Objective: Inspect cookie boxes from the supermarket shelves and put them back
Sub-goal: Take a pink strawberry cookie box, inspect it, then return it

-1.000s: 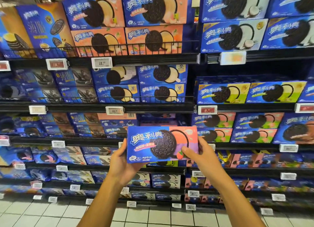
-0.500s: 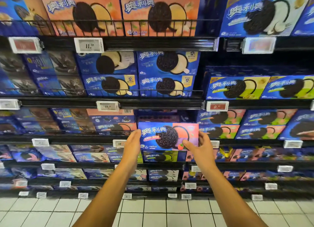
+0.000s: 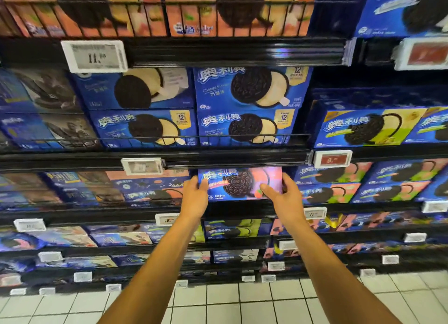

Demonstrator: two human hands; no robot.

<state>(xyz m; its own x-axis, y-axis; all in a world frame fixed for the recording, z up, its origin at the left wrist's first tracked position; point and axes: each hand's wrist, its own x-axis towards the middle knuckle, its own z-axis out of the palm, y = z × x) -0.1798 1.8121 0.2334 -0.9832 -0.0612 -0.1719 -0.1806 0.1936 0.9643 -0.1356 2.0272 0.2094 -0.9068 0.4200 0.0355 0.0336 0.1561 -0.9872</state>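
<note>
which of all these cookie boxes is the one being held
The blue-and-pink cookie box on the third shelf down, gripped at its ends by the left hand and right hand; no other box is touched.

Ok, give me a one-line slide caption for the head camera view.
Both hands, left hand and right hand, hold a blue-and-pink cookie box at a supermarket shelf.
</note>
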